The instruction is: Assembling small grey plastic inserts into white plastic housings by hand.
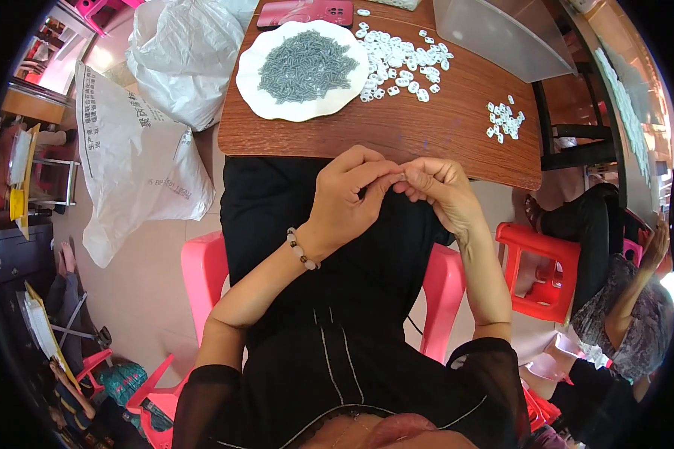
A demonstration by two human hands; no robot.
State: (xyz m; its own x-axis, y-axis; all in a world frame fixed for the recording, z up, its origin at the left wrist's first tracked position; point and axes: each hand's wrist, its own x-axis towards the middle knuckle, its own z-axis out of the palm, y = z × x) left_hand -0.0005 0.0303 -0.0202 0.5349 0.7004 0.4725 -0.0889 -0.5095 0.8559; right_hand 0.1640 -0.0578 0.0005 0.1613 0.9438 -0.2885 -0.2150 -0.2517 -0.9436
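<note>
Small pale piece: located above the lap, just short of the near edge of the desk, at the meeting point of both hands. Mostly covered by fingertips; exact shape and kind too small to tell.

Left hand: back of hand turned up, thumb and index fingers together, clamped on the piece at the tips. Beaded bracelet around the wrist. Right hand: thumb on top, fingers likewise pinched together on the piece from the opposite side, the others curled. Fingertips of the two hands touching or nearly so; cannot tell which.

Underneath: black clothing with pale piping; pink chair visible to either side.

Farther out, on the wood-grain desk: at left, white wavy-rimmed plate, heaped with short grey pieces. Just right of the plate, loose spread of small white pieces, some overlapping. Well apart, near the desk's right edge, smaller white cluster. Behind the plate, red phone, lying flat. Far right, translucent bin.

Off the desk: white sacks on the floor at left; red stool at right, with a seated person beside.
</note>
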